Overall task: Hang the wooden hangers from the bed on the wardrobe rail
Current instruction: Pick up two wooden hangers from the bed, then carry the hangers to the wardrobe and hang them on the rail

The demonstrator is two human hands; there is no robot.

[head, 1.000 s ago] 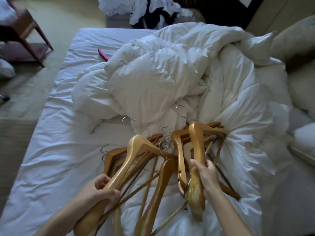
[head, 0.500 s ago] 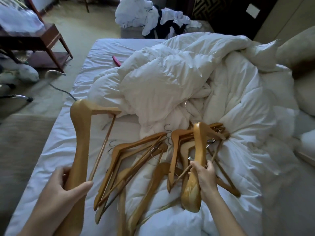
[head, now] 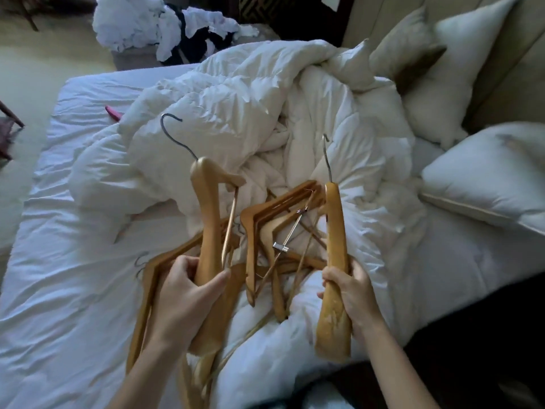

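My left hand (head: 188,293) grips a wooden hanger (head: 206,208) by one arm, held upright with its metal hook pointing up and away. My right hand (head: 351,290) grips a second wooden hanger (head: 334,231) edge-on, hook upward. Between and beneath both hands a pile of several more wooden hangers (head: 271,228) lies tangled on the white duvet (head: 236,113); one has a metal clip bar. The wardrobe rail is not in view.
The bed (head: 59,261) has a rumpled white sheet. Pillows (head: 483,175) lie at the right against the headboard. A pink object (head: 113,113) peeks from under the duvet. A heap of clothes (head: 165,28) sits beyond the bed's far end, with floor at the left.
Both hands have lifted their hangers clear of the pile and turned them upright. The left hanger swung from the far left toward the middle. The view has shifted right, showing the pillows.
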